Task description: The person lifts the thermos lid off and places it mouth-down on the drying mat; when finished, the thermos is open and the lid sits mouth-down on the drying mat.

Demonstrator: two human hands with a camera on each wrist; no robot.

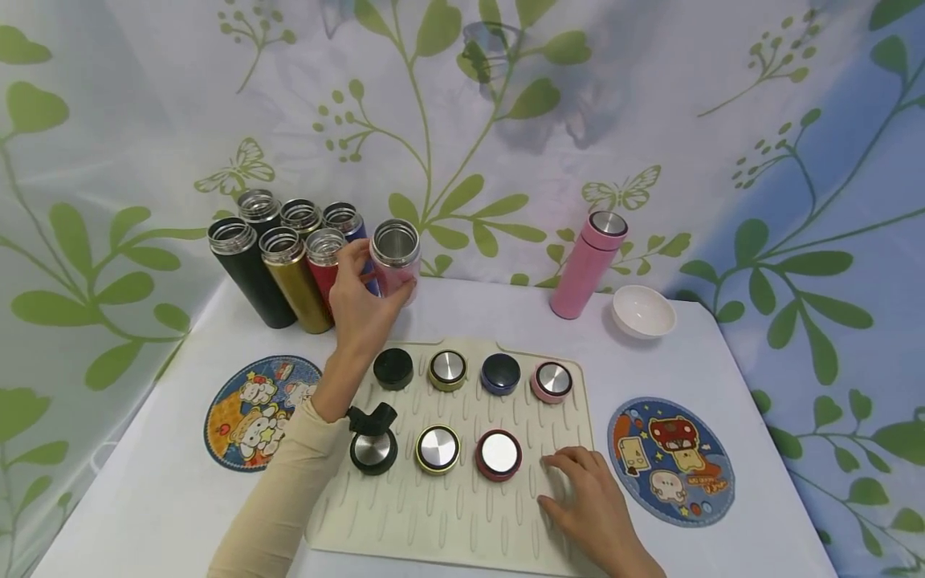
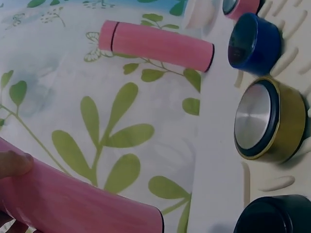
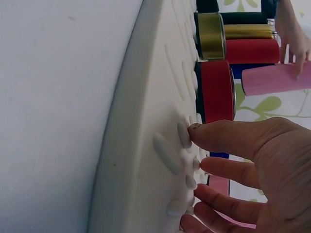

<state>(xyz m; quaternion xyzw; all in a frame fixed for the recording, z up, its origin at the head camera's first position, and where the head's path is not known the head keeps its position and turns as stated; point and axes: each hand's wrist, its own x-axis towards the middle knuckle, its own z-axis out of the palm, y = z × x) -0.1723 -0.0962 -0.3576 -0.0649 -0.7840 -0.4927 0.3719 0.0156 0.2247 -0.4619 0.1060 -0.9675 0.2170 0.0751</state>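
My left hand [image 1: 360, 305] grips a lidless pink thermos bottle [image 1: 395, 265] near its top, at the right end of a group of open bottles. In the left wrist view, the pink bottle [image 2: 82, 199] is tilted, with a thumb along its side. My right hand [image 1: 591, 504] holds nothing; its relaxed fingers rest on or just over the right part of a cream ribbed mat [image 1: 448, 522]. Nearest to it is a red lid [image 1: 499, 455]. Other lids stand on the mat, among them a black one [image 1: 393, 368], a blue one [image 1: 501, 373] and a pink one [image 1: 552, 381].
Several lidless bottles, including a gold bottle [image 1: 298, 281] and a black bottle [image 1: 254, 273], crowd the back left. A pink bottle with its lid on [image 1: 587, 269] stands back right beside a white bowl [image 1: 643, 311]. Round patterned coasters lie left [image 1: 256, 413] and right [image 1: 672, 461].
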